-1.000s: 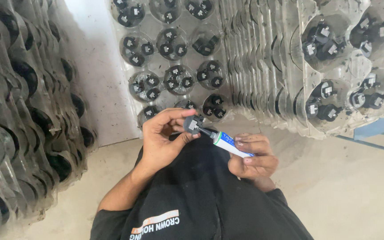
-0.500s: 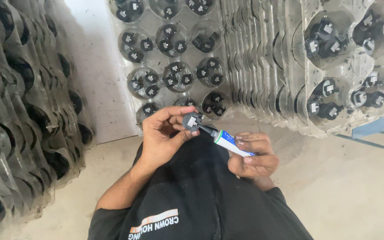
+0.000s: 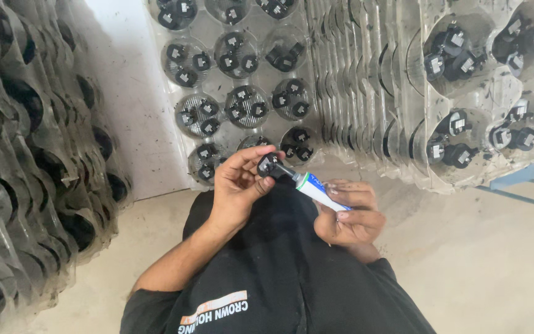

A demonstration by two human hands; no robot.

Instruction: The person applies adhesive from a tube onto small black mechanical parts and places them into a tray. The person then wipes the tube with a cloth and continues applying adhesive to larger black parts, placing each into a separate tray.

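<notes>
My left hand point(image 3: 237, 185) pinches a small black round part point(image 3: 268, 164) between thumb and fingers, held up over my lap. My right hand point(image 3: 348, 213) grips a small white and blue tube point(image 3: 317, 189) with a green band. The tube's dark nozzle touches the black part. Both hands hover above my black-clothed legs, close in front of the trays.
Clear plastic trays point(image 3: 236, 80) holding several black parts lean upright straight ahead. More stacked trays point(image 3: 477, 93) stand at the right, and a long stack point(image 3: 26, 161) runs along the left. A white wall panel point(image 3: 134, 99) and the concrete floor point(image 3: 495, 260) lie around me.
Both hands keep their grip and have shifted only slightly. The nozzle stays against the black part.
</notes>
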